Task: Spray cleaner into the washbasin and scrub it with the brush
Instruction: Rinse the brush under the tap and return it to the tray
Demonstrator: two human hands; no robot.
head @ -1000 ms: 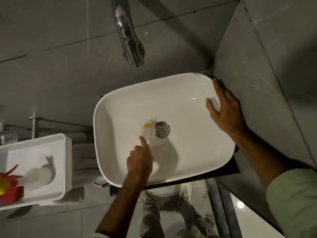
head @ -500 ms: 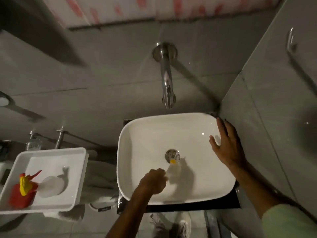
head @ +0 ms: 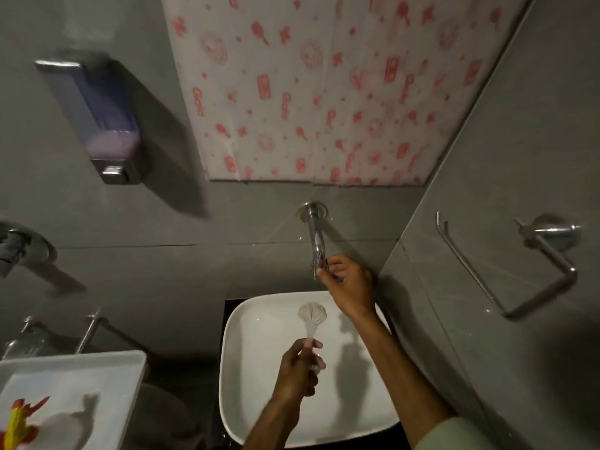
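Observation:
The white washbasin sits low in the middle of the view, below a chrome wall tap. My left hand grips the clear handle of a small brush; its pale, fanned bristle head points up toward the basin's back part. My right hand reaches over the basin's back rim, and its fingers are closed around the tap's spout end. A spray bottle with a red and yellow trigger head lies in a white tray at the lower left.
A soap dispenser with purple liquid hangs on the grey tiled wall at upper left. A white sheet with red prints covers the wall above the tap. On the right wall is a chrome towel ring.
The view has tilted up the wall. My right hand left the basin's right rim and took hold of the tap. My left hand raised the brush off the drain area.

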